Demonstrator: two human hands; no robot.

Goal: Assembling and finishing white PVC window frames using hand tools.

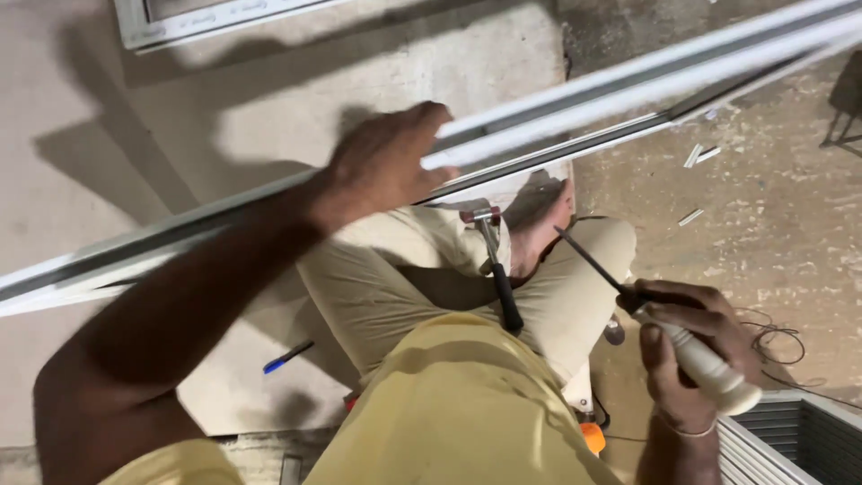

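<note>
My left hand (388, 164) lies over a long white frame profile (628, 85) that runs slantwise from lower left to upper right, fingers wrapped on its upper edge. My right hand (691, 346) grips a screwdriver (709, 359) by its white handle, its dark shaft pointing up-left toward my knee. A hammer (496, 269) with a black handle and red-trimmed head rests on my lap between my crossed legs. I sit on the floor in beige trousers and a yellow shirt.
A blue pen (287, 357) lies on the concrete floor at my left. Small white offcuts (699, 154) are scattered at right. A wire tangle (774, 339) and a white louvred frame (790, 440) sit at lower right. Another white frame (206, 18) leans at top left.
</note>
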